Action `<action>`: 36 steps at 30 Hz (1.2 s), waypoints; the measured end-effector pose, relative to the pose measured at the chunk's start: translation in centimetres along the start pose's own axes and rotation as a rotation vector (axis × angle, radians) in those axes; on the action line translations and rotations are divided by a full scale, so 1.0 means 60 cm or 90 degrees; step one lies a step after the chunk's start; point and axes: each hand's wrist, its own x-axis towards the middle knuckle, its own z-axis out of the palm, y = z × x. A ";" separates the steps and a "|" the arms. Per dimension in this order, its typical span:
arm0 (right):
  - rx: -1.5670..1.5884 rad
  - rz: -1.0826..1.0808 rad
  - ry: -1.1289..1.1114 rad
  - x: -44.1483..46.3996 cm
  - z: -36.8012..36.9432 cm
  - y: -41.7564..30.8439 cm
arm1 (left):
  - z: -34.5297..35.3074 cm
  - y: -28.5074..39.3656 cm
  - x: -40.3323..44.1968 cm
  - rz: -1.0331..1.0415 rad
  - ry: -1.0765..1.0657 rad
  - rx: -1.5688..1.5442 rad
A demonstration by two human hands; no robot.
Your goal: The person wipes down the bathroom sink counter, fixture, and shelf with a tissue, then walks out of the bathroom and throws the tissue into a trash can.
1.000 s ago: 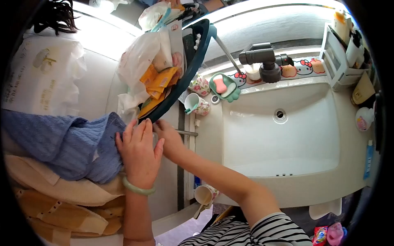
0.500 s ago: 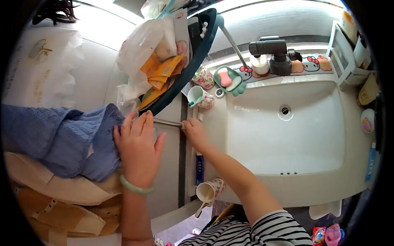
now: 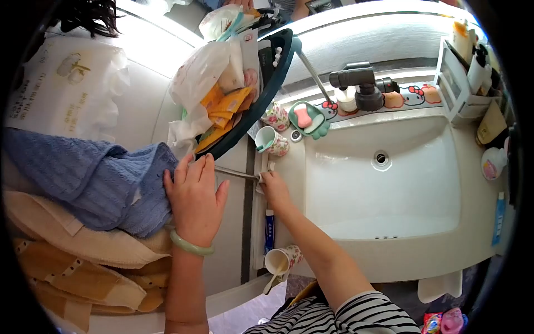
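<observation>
My left hand [image 3: 196, 203], with a green bangle at the wrist, lies with fingers spread beside the blue towel [image 3: 105, 181], its fingertips at the lower end of the dark green shelf [image 3: 266, 99]. Packets and plastic bags fill that shelf. My right hand [image 3: 274, 189] is closed at the end of a metal rod [image 3: 236, 173], around a small whitish piece, perhaps a cloth or tissue, that I cannot make out clearly. Just above it stands a floral cup [image 3: 273, 142] with a green toothbrush.
To the right is the white sink [image 3: 384, 183] under a dark faucet [image 3: 364, 89]. A green soap dish [image 3: 309, 119] sits at its corner. Another floral cup [image 3: 281, 260] and a blue toothpaste box [image 3: 269, 231] are near my right forearm. Tan clothes [image 3: 89, 278] hang at the left.
My right hand has moved right and down, from the shelf's lower end along the rod to its right end. My left hand has stayed near the towel and shelf, fingers still spread.
</observation>
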 end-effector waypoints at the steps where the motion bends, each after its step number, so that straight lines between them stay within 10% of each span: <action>1: -0.001 0.008 -0.005 -0.001 -0.002 0.002 | 0.000 0.000 0.001 0.000 -0.001 0.002; 36: -0.322 -0.054 -0.185 0.031 0.000 0.010 | 0.003 -0.002 -0.005 -0.006 0.015 -0.040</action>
